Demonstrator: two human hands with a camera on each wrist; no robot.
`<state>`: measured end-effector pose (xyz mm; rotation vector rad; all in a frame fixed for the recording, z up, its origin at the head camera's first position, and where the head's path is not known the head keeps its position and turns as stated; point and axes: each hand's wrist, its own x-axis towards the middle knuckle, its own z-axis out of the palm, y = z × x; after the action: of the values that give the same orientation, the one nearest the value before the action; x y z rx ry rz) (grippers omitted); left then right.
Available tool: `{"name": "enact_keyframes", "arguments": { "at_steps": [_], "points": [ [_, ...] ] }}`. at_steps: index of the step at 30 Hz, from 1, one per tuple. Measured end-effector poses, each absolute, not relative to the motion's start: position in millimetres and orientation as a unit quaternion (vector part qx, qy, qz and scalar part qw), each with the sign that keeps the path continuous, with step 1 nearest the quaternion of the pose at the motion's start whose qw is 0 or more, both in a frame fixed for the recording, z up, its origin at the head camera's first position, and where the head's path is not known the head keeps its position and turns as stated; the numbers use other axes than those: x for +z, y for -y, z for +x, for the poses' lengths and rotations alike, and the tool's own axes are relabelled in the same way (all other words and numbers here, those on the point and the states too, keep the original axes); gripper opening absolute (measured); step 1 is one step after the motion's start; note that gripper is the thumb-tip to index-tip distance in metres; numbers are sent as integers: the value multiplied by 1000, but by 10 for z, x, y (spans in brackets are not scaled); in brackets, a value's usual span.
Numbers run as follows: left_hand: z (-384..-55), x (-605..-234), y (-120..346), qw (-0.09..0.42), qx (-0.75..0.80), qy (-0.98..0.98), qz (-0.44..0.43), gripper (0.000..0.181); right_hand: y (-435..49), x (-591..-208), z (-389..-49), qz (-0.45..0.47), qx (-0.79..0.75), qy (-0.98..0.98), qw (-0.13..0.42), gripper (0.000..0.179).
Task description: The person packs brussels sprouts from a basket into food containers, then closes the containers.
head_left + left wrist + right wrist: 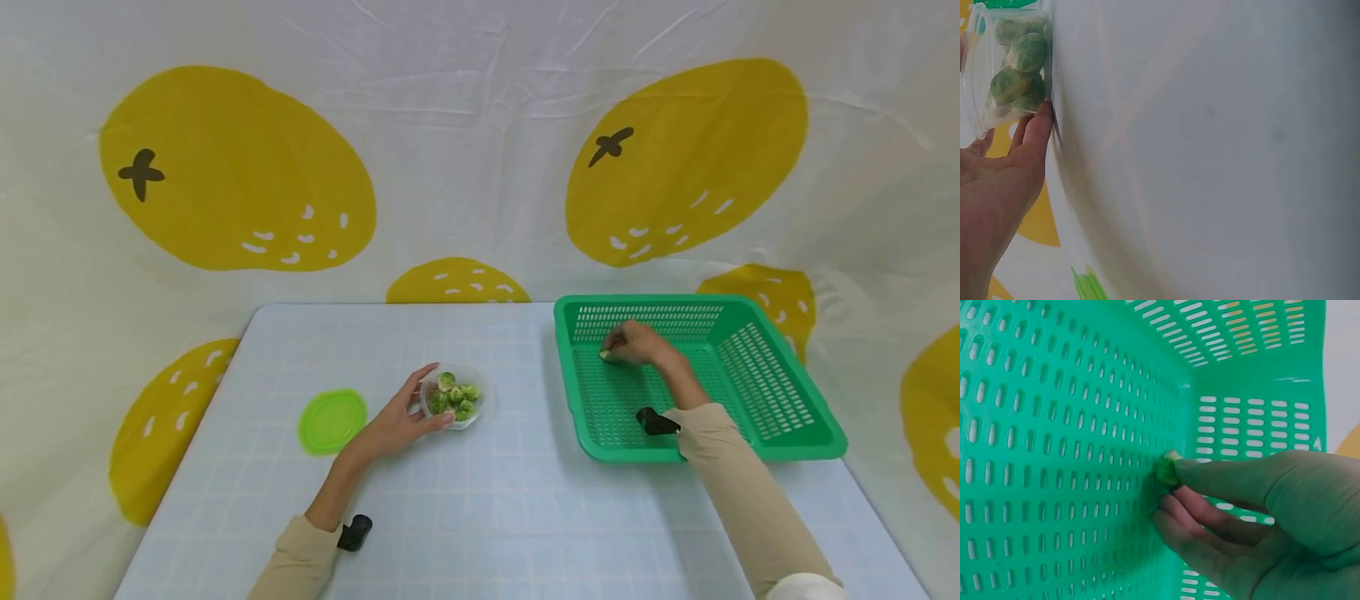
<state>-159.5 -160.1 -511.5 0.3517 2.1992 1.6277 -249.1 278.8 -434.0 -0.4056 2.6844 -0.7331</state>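
Observation:
Several green Brussels sprouts [457,396] sit inside a small clear plastic container [480,400] on the table. My left hand [397,421] grips the container from its left side, thumb at the near edge and fingers at the far edge. In the left wrist view the sprouts [1029,53] show through the clear wall. Inside the green basket [566,383], my right hand [636,342] pinches a single Brussels sprout [1167,470] between thumb and fingers. That sprout is low, close to the perforated basket floor; whether it touches the floor I cannot tell.
A bright green lid [332,422] lies flat on the table, left of the container. The table [480,525] has a pale checked cover. Behind it hangs a white curtain [465,167] with large yellow fruit prints. The basket's raised walls surround my right hand.

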Motion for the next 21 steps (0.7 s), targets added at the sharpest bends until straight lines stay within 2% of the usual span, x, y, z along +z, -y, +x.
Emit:
{"name": "enact_keyframes", "arguments": {
  "at_steps": [6,21],
  "points": [
    [-1592,-5129,1609,193,582,-780,126,88,-2778,-4325,-2490,-140,-254,-943,163,18],
    [-1617,-5118,1590,183,565,-795,124,88,-2795,-4222,-2467,-164,-265,-943,117,17]
  ]
}}
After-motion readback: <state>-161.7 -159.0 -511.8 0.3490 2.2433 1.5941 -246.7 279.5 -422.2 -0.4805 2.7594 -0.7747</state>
